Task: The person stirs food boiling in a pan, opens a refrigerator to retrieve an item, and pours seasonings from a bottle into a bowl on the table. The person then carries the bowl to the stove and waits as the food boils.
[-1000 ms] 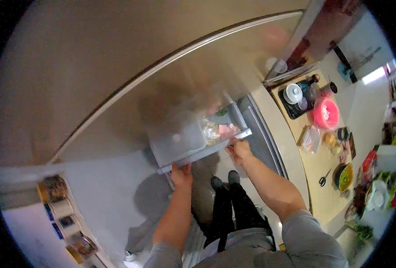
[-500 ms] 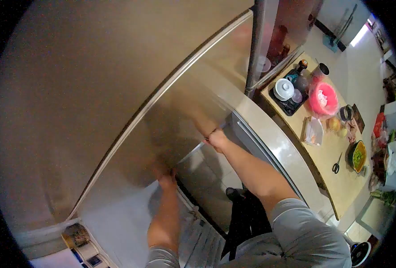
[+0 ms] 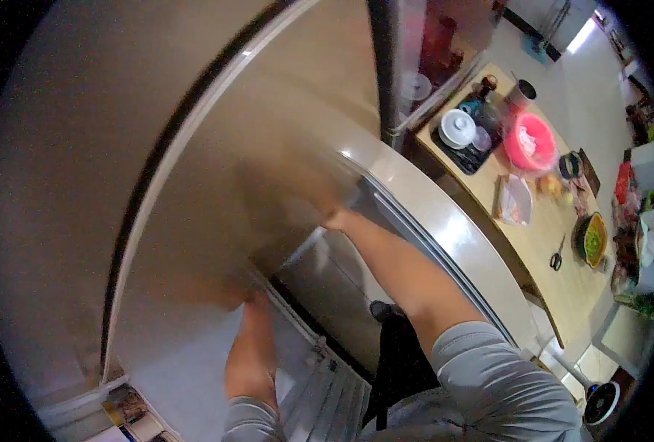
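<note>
Both forearms reach toward the lower edge of a large glossy brown panel (image 3: pixel 194 199), which looks like a refrigerator front and blurrily reflects the arms. My right hand (image 3: pixel 333 219) is at that edge beside an open, pale-sided door (image 3: pixel 430 214); only the wrist end shows. My left hand (image 3: pixel 254 297) meets the same panel farther left, above a white surface (image 3: pixel 179 368). The fingers of both hands are hidden or lost in the reflection, so their grip cannot be made out. A grey strip with a dark seal (image 3: pixel 316 342) runs between the arms.
To the right is a wooden table (image 3: pixel 540 258) with a white lidded pot (image 3: pixel 457 128), a pink basin (image 3: pixel 529 144), scissors (image 3: pixel 557 258) and a bowl of green pieces (image 3: pixel 592 239). A small fan (image 3: pixel 602 402) stands at lower right. Floor tiles show below my hands.
Both hands have shifted left in view, and less of each shows past the panel edge. The panel's bright trim and the table also sit farther left as the view has turned.
</note>
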A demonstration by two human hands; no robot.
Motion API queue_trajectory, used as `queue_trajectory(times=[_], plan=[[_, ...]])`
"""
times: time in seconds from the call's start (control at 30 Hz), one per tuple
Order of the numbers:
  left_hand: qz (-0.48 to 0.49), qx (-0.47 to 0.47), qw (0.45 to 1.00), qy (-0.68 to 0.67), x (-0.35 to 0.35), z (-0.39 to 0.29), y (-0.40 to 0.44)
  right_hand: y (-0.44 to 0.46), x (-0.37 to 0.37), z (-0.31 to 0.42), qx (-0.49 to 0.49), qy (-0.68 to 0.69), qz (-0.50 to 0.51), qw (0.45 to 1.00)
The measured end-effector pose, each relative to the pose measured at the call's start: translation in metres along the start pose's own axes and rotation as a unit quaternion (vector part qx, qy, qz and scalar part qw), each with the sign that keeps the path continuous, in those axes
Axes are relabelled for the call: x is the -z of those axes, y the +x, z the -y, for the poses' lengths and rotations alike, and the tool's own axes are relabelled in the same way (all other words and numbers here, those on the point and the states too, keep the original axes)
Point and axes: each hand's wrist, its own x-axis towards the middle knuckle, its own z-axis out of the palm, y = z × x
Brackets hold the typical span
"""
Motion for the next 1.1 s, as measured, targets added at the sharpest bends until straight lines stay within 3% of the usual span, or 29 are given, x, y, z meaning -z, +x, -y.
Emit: queue_trajectory(times=[0.1, 0.13, 0.17, 0.23, 0.3, 0.37, 0.4, 0.47, 0.5, 0.57, 0.67, 0.77, 0.9, 1.0, 1.1], plan=[[-0.053, 0.0, 0.997, 0.059, -0.003, -0.001, -0.03, -0.041, 0.011, -0.007, 0.052, -0.047, 0.011, 0.998], [-0.07, -0.015, 0.991, 0.112, -0.007, 0.006, -0.055, -0.069, 0.027, 0.007, -0.037, -0.149, 0.003, 0.988], [-0.078, -0.026, 0.983, 0.161, -0.016, 0.016, -0.081, -0.097, 0.043, 0.015, -0.028, -0.115, 0.063, 0.991], [0.045, -0.046, 0.959, 0.276, -0.052, 0.036, -0.144, -0.171, 0.075, 0.049, -0.043, -0.065, 0.033, 0.996], [0.221, -0.118, 0.895, 0.37, -0.107, 0.042, -0.214, -0.239, 0.113, 0.075, 0.005, -0.016, -0.081, 0.997], [0.35, -0.228, 0.809, 0.413, -0.161, 0.026, -0.281, -0.293, 0.157, 0.071, 0.06, -0.108, -0.227, 0.966], [0.399, -0.286, 0.764, 0.419, -0.19, 0.014, -0.313, -0.322, 0.18, 0.073, 0.025, -0.172, -0.258, 0.95], [0.471, -0.291, 0.741, 0.381, -0.232, 0.009, -0.36, -0.37, 0.213, 0.053, 0.029, -0.391, -0.285, 0.875], [0.482, -0.344, 0.695, 0.407, -0.247, 0.012, -0.373, -0.391, 0.213, 0.053, -0.07, -0.391, -0.258, 0.881], [0.486, -0.452, 0.601, 0.446, -0.275, 0.026, -0.397, -0.421, 0.213, 0.057, -0.26, -0.374, -0.194, 0.869], [0.437, -0.409, 0.552, 0.581, -0.278, 0.036, -0.42, -0.431, 0.205, 0.022, -0.247, -0.344, -0.233, 0.875], [0.434, -0.388, 0.53, 0.616, -0.254, 0.034, -0.42, -0.435, 0.178, 0.021, -0.263, -0.313, -0.22, 0.886], [0.428, -0.33, 0.531, 0.652, -0.224, 0.011, -0.417, -0.443, 0.123, 0.019, -0.269, -0.299, -0.159, 0.901], [0.396, -0.346, 0.503, 0.686, -0.181, 0.003, -0.411, -0.448, 0.072, 0.035, -0.267, -0.228, -0.102, 0.931], [0.344, -0.292, 0.48, 0.752, -0.153, -0.019, -0.414, -0.438, 0.033, 0.037, -0.173, -0.27, 0.025, 0.947]])
